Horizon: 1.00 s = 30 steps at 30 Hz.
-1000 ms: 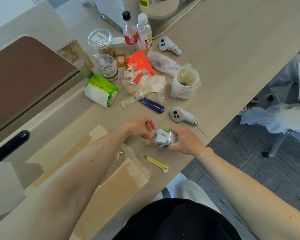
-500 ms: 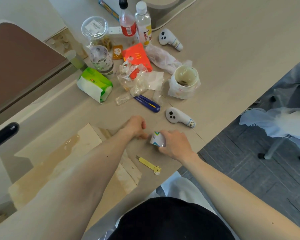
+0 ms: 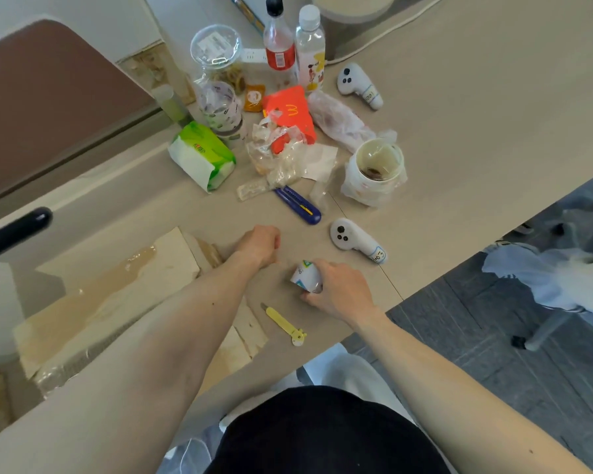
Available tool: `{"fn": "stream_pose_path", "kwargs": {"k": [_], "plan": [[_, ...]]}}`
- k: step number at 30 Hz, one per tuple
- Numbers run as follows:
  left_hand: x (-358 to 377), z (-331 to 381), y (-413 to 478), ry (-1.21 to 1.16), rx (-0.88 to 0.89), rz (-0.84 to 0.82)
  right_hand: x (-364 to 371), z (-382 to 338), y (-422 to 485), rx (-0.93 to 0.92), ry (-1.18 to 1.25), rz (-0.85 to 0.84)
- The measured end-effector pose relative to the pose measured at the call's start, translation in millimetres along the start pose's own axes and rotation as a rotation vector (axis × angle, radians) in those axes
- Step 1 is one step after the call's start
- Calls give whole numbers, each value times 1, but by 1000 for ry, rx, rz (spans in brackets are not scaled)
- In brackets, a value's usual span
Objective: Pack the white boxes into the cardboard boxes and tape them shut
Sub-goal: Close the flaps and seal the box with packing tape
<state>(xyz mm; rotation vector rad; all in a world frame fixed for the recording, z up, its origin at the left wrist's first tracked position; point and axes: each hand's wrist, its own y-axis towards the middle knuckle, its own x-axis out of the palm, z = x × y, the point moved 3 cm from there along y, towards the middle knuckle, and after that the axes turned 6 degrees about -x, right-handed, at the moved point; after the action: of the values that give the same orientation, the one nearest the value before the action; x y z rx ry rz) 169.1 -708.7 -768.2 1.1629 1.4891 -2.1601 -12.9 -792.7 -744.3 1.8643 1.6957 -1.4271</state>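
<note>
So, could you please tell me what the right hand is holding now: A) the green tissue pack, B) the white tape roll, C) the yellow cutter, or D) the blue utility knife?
B: the right hand grips the white tape roll on the table, while the yellow cutter lies untouched nearby.

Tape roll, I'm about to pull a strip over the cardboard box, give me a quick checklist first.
1. Right hand grips the tape roll: ok.
2. Left hand has the tape end: cannot tell; its fingers are curled and no strip shows.
3. Cardboard box flaps lie flat: ok.
4. Box seam taped along its whole length: cannot tell; the left forearm hides part of it.
5. Yellow cutter lies close by the roll: ok.
</note>
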Motion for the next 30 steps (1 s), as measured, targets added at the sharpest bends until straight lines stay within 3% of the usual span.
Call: {"fn": "stream_pose_path", "kwargs": {"k": [4,8,11,15,18,21,24,26,30], "plan": [[-18,-2,-17,-167,54,129,-8,-1,-2,-21,48,-65],[-71,-6,-61,-424,162,495,-32,-15,3,-17,165,-52],[-95,-41,-102,-591,163,715,-56,-43,14,-65,217,64],[-89,-109,-152,-652,85,856,-61,-120,16,-292,183,191],[-66,-160,-193,-605,6,918,-30,-189,4,-542,131,191],[-32,-206,-226,-509,-69,860,22,-244,-14,-715,32,29],[12,-244,-244,-371,-250,627,66,-263,-25,-750,-219,-146],[35,-266,-252,-311,-324,542,78,-258,-25,-748,-348,-129],[52,-296,-255,-322,-291,498,68,-231,-17,-668,-374,-13]]}}
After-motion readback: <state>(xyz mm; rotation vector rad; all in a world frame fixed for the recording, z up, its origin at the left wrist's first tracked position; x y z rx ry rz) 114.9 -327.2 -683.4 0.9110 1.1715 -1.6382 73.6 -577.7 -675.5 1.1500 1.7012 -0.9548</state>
